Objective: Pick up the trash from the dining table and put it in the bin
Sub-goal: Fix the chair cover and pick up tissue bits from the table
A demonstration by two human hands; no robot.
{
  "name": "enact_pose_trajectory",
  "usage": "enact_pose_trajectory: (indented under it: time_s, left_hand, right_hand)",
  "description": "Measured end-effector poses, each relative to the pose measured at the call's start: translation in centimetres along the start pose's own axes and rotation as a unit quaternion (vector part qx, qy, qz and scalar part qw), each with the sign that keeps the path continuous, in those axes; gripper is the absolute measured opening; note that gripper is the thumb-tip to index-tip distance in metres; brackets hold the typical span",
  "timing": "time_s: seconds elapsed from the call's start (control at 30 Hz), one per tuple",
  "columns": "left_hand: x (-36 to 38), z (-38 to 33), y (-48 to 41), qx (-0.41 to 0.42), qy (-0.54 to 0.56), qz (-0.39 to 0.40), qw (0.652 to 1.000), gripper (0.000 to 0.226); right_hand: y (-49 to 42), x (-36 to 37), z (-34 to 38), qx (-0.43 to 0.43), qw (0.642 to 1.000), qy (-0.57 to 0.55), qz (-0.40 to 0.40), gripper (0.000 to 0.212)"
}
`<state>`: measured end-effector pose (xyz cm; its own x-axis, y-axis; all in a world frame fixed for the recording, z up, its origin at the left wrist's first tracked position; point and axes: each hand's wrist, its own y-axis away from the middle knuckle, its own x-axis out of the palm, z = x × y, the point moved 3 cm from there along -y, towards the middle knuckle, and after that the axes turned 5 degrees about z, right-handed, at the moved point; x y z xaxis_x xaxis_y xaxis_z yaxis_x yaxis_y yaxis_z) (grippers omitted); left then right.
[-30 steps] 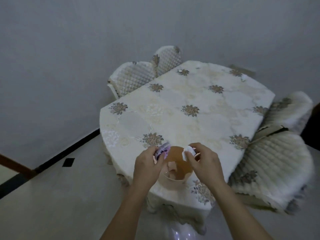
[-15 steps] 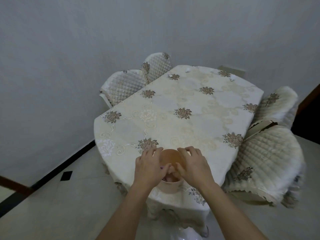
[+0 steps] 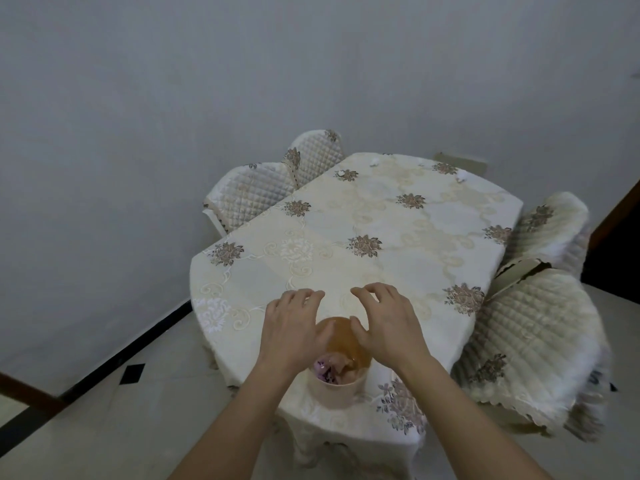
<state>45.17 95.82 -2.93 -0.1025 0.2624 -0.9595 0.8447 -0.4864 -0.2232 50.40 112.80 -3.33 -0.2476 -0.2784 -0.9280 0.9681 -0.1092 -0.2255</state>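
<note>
At the near edge of the dining table (image 3: 381, 220), both hands are hovering just over the small round bin (image 3: 341, 389). The left hand (image 3: 294, 327) and the right hand (image 3: 388, 323) are holding nothing, with fingers loosely spread and slightly curled. Inside the bin, a purple wrapper (image 3: 323, 370) is lying against the near wall beside a crumpled tan piece (image 3: 343, 362).

More trash is waiting at the far end of the cloth: a few small white scraps (image 3: 374, 162), well apart from the hands and from each other. They are looking like wadded tissue or paper, so probably very light, soft and easily crushed. A gentle pinch from above on the bulk of each wad should be enough, though something so light could slip out of loose fingers on the way back.

Much is staying unclear — the scraps are too small to tell their material. The hands are covering the bin's far rim, and whatever is lying deeper in it is hidden. Quilted chairs (image 3: 256, 192) are crowding the table's sides.
</note>
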Motion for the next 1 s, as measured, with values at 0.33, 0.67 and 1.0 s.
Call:
enact_pose_trajectory:
  time_s: [0.33,0.67,1.0]
  left_hand:
    - [-1.7,-4.2,-3.1,0.063,0.015,-0.013,0.998,0.053]
    - [-0.2,-11.8,-2.7,0.231,0.060,0.007,0.971,0.052]
    - [0.4,-21.2,4.0,0.406,0.122,0.039,0.905,0.049]
  right_hand:
    - [1.3,-4.6,-2.1,0.052,0.997,0.030,-0.042,0.046]
    - [10.2,-7.8,-6.1,0.213,0.969,0.059,-0.107,0.045]
    - [26.1,-10.1,-6.1,0.428,0.887,0.088,-0.149,0.043]
